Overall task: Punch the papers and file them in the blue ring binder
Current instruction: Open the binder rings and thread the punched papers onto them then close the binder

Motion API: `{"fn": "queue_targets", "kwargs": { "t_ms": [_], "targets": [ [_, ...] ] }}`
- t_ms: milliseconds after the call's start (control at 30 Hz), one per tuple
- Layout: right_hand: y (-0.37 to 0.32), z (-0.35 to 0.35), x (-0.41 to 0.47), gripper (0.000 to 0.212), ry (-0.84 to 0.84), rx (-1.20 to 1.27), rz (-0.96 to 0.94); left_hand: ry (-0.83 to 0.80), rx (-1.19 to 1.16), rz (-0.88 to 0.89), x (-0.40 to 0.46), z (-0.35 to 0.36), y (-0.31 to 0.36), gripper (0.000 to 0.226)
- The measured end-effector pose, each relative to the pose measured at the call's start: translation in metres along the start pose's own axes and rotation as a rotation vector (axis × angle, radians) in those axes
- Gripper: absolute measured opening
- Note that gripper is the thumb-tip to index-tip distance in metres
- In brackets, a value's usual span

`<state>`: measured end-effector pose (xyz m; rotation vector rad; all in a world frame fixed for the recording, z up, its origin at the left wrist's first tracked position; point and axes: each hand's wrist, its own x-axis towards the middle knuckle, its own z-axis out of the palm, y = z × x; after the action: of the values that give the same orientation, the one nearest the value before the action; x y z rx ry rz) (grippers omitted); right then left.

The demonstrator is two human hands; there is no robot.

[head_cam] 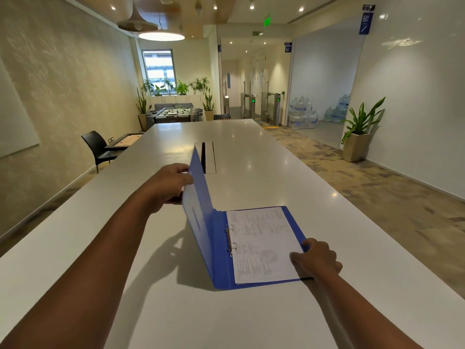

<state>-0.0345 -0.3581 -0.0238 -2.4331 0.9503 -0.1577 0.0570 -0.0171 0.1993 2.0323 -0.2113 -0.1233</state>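
Binder: I see the blue ring binder (216, 250) lying open on the white table (264, 152), its back board flat under my right fingers and its front cover (198, 187) standing nearly upright against my left fingers.

Left hand: my left hand (167, 185) grips the cover's outer edge, fingers curled over the top of it, thumb hidden behind the board.

Right hand: my right hand (315, 258) rests on the near outer corner of the papers (264, 243); the fingers are bent and press down, and I cannot tell whether the thumb hooks under the binder's edge.

Papers: a stack of printed sheets sits on the 2 rings (231, 238), just inward of my right fingertips. The rings look shut, though they are too small for me to be sure.

Stage: I judge filing is done and only closing the cover remains.

Risk 1: if I swing the cover down while my right fingers are on the page, it lands on them and the board springs back.

Risk 2: if I lift the right hand too early, the light binder may slide on the smooth table as the left hand pushes.

Risk 3: if a ring is not fully latched, the falling cover could drag the top sheet and tear a punched hole.

Punch: none visible near either hand.
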Motion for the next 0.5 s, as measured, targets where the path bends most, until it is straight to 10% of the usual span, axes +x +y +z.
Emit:
{"fn": "queue_targets", "kwargs": {
  "t_ms": [500],
  "targets": [
    [-0.015, -0.015, -0.005, 0.054, -0.207, 0.401, -0.009, -0.217, 0.128, 0.001, -0.018, 0.104, -0.047, 0.062]
  ]
}}
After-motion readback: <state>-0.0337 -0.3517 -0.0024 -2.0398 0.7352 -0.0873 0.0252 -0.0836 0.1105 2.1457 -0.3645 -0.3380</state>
